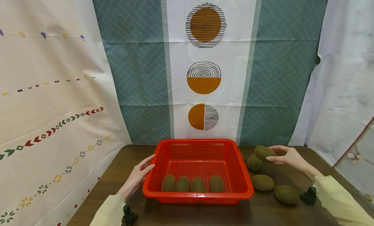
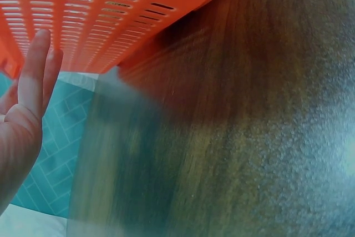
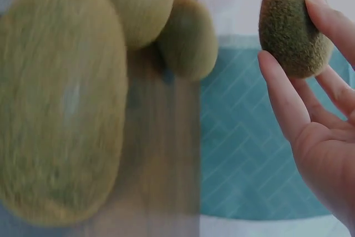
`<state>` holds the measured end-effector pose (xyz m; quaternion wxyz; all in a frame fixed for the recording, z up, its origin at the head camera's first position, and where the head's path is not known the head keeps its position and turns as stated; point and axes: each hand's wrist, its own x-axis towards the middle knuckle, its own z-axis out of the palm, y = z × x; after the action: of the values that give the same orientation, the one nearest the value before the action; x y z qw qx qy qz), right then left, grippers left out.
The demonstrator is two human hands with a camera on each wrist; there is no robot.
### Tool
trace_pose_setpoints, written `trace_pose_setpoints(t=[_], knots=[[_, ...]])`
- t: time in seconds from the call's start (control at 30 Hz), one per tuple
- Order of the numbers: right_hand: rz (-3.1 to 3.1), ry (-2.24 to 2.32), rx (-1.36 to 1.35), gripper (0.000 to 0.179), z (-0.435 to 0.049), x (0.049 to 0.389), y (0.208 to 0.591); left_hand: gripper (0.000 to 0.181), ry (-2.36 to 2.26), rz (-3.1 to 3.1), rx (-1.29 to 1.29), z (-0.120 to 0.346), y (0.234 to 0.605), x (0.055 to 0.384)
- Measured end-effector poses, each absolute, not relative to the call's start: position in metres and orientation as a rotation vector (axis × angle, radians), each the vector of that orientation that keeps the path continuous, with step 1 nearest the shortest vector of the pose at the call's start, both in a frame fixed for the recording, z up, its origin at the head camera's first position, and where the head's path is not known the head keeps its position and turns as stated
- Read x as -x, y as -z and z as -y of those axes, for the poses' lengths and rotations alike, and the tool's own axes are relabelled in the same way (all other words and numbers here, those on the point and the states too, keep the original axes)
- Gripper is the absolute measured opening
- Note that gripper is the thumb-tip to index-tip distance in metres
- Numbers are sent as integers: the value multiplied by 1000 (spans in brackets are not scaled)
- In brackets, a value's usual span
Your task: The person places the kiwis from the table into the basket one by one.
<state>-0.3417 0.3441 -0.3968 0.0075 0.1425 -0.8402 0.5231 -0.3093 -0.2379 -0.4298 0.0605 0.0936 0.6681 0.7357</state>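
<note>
My right hand point(image 1: 287, 157) pinches a brown kiwi point(image 1: 264, 152) between thumb and fingers. In the right wrist view the same kiwi point(image 3: 294, 26) is raised clear of the others. Below it in the head view stands another kiwi point(image 1: 254, 162); two more, a kiwi point(image 1: 262, 182) and a kiwi point(image 1: 287, 194), lie nearer the front. My left hand point(image 1: 137, 177) rests at the left side of a red plastic basket point(image 1: 198, 195). Its fingers point(image 2: 34, 76) look straight against the slotted wall in the left wrist view. Several kiwis point(image 1: 182, 184) line the basket's front inside.
The basket stands on a dark wooden table point(image 1: 117, 169). Behind it hangs a green and white patterned cloth point(image 1: 140, 89). A cream printed cloth point(image 1: 52, 122) closes off the left, and a pale marbled sheet point(image 1: 344, 99) hangs on the right.
</note>
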Motion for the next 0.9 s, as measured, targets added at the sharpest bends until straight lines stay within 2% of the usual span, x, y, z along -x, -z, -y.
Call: trace_pose_setpoints(t=[0.3, 0.6, 0.9], knots=[[2516, -1628, -523, 52, -310, 335, 376, 56, -2193, -2050, -251, 235, 422, 303], [2545, -1467, -538, 47, -266, 329, 353, 52, -2221, -2052, -276, 240, 438, 316], [2548, -1509, -615, 47, -220, 335, 338, 50, -2207, -2096, -291, 241, 443, 318]])
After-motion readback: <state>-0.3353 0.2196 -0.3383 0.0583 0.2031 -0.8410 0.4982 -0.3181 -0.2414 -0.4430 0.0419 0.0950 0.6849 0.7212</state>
